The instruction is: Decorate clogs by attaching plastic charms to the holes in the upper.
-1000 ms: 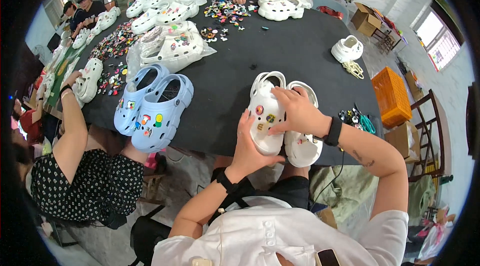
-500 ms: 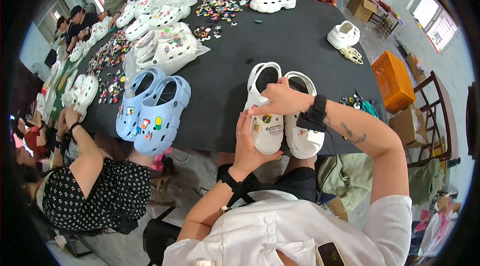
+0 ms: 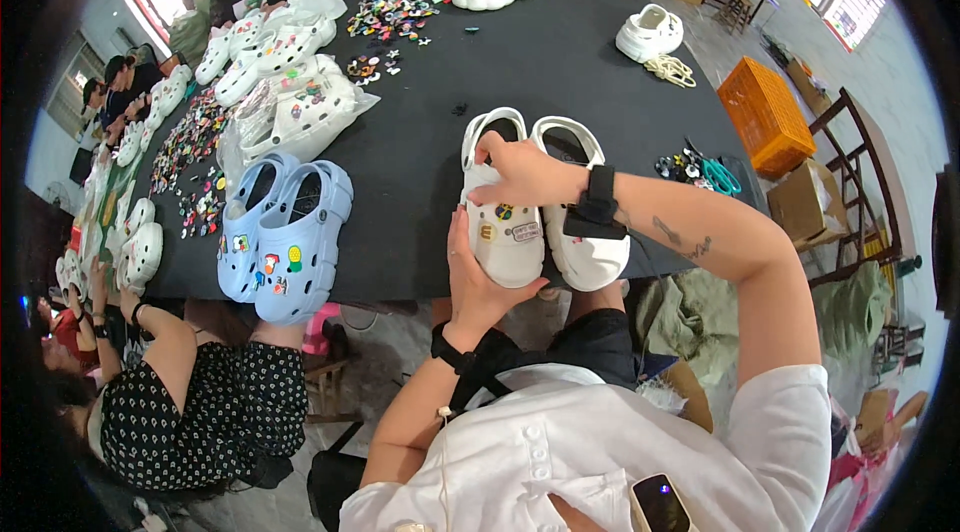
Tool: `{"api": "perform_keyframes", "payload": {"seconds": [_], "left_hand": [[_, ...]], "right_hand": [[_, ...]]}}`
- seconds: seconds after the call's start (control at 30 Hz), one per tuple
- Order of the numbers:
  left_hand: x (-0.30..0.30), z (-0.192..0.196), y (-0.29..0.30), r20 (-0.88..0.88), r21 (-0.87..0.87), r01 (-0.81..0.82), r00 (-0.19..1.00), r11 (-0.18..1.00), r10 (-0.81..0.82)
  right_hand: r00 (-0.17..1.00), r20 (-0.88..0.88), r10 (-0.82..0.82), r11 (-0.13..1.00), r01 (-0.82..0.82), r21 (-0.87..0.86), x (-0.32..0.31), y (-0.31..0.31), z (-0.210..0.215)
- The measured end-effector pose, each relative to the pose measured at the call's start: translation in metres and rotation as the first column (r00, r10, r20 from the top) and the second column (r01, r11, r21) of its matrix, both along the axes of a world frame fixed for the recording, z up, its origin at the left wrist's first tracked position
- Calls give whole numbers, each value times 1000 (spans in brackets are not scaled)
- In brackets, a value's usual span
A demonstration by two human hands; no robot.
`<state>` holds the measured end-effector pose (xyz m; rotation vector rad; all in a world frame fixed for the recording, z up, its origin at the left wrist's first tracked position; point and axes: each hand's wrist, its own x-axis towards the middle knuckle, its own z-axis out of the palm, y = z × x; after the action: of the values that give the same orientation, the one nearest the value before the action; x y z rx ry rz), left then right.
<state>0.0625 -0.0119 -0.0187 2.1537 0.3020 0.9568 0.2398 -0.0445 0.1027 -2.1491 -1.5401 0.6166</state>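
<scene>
A black cloth-covered table (image 3: 560,62) fills the room's middle. At its near edge the left hand (image 3: 478,277) cups the toe of a white foam clog (image 3: 503,222) from below, fingers curled around it; the right hand (image 3: 522,172) presses on top, fingers bent. Its twin white clog (image 3: 585,252) touches alongside. Farther left lie pale-blue foam clogs (image 3: 285,232); beyond, scattered colourful charms (image 3: 390,12).

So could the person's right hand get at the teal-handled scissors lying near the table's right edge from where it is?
Probably yes. The right hand rests on the left white foam clog, and the teal-handled scissors lie on the black table beside that forearm, with only bare tabletop between. It would have to let go first.
</scene>
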Motion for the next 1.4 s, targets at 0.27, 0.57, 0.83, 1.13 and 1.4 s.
{"api": "perform_keyframes", "payload": {"seconds": [0.27,0.57,0.83,1.13,1.4], "left_hand": [[2,1,-1,-3,-12,11,1000,1000,-11],[-1,5,-2,19,-55,34,999,998,-33],[-8,3,-21,8,-42,-33,999,999,33],[-15,5,-10,9,-45,36,999,998,-36],[0,67,-17,-126,229,-63,988,971,94]], "right_hand": [[948,-302,98,974,-29,225,16,-28,9],[952,-296,-76,898,194,394,-20,-181,-28],[867,-159,-473,710,482,514,-70,-167,-101],[899,-160,-408,731,426,533,-49,-169,-103],[911,-116,-395,706,382,596,-49,-169,-112]]}}
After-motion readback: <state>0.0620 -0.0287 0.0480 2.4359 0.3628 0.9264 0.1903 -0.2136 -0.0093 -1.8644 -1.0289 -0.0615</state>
